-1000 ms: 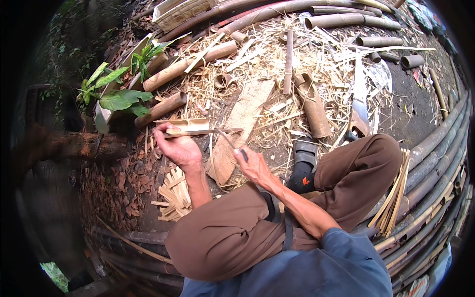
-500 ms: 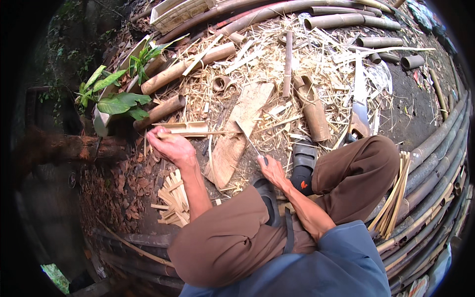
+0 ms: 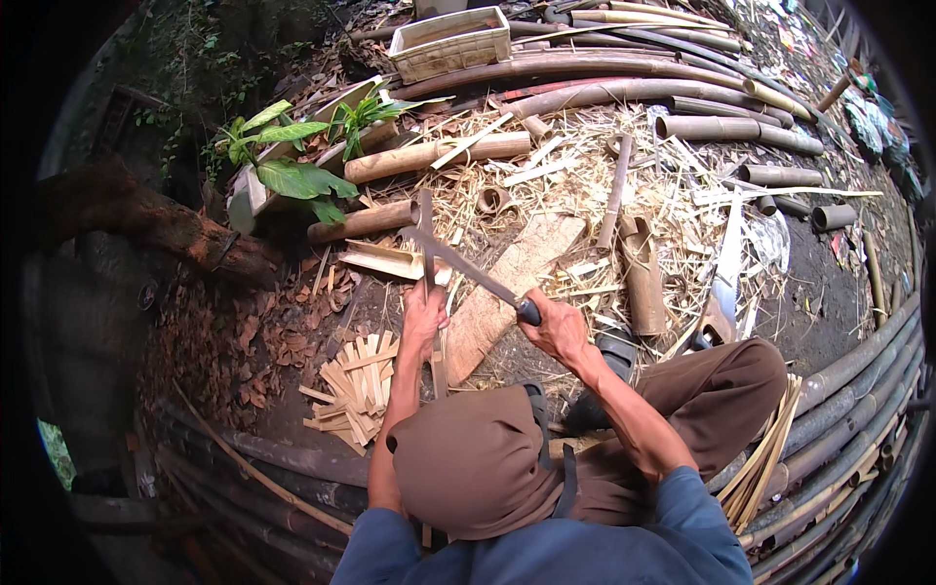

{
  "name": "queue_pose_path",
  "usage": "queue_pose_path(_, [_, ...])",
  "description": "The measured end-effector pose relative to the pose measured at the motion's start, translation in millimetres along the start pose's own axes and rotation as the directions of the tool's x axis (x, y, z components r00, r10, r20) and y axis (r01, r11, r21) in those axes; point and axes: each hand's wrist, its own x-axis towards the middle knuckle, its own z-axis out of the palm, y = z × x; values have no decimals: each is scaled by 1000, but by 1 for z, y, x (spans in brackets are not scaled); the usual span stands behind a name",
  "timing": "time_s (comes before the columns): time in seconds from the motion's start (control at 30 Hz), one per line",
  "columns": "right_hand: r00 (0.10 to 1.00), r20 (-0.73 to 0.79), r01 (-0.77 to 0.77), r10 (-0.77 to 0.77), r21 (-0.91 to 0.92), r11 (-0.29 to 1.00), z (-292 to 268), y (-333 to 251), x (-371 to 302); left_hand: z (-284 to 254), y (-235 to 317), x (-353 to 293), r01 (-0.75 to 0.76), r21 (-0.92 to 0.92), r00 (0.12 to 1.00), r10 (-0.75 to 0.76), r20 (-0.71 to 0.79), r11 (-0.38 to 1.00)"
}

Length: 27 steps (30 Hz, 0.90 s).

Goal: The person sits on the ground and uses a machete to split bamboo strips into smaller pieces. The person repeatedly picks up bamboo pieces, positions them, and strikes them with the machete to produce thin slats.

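We see the bamboo strip (image 3: 427, 212) left of centre, its long axis running up the frame, firmly closed in the fingers of the left hand (image 3: 422, 320); above them the knife (image 3: 478, 276) slants across it, gripped by the right hand's (image 3: 559, 331) wrapped fingers

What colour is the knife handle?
The knife handle looks black where it shows, best in the head view.

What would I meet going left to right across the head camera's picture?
Brown log, pile of short strips, left hand, right hand, cut bamboo tube, saw, short grey tube.
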Motion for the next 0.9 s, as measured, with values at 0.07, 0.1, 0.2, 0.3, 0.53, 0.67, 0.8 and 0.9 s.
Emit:
queue_pose_path(0.07, [986,85,150,-144,-72,986,1,-15,8,-11,-8,-17,88,52,996,-89,15,995])
queue_pose_path(0.1, [968,131,229,-216,-98,968,3,-22,11,-20,-18,-24,119,72,993,-120,12,990])
queue_pose_path(0.2, [912,35,400,-409,-298,867,-3,0,26,3,-3,-58,145,147,989,-149,19,978])
queue_pose_path(0.3, [990,-43,117,-138,-328,937,-9,50,55,18,9,-102,101,154,990,-115,86,983])
queue_pose_path(0.53, [997,54,-49,52,-67,997,-42,5,27,11,29,-114,287,-135,957,-279,75,948])
queue_pose_path(0.67, [944,7,327,-329,-120,937,-11,-10,1,22,38,-92,303,-165,953,-300,42,939])
queue_pose_path(0.8, [961,-119,-260,248,-101,960,-54,60,45,18,55,-121,101,15,964,-101,248,995])
queue_pose_path(0.9, [921,-320,-254,222,-61,965,-71,82,40,15,34,-103,-53,-206,971,99,218,977])
